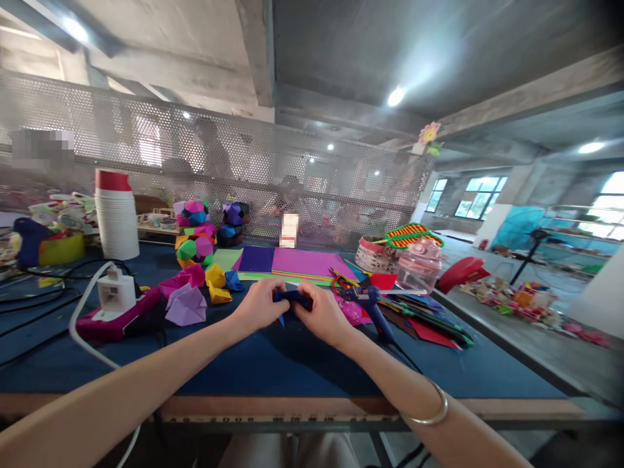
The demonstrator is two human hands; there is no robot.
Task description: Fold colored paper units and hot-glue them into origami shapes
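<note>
Both hands meet at table centre on one small dark blue folded paper (292,297). Left hand (258,305) pinches its 9 o'clock end, right hand (322,315) pinches the 3 o'clock end; fingers narrow, curled tight over the paper. Paper's long axis runs 9-to-3, spanning the gap between the thumbs, just above the blue table (273,364). Neither hand is nearer; the grip is shared, each on its own end. Glue gun (373,305) lies at 3 o'clock just beside the right hand. Sheet stack (292,262) at 12 o'clock. Folded paper pieces (199,292) at 9 o'clock, charger (116,292) beyond them.
</note>
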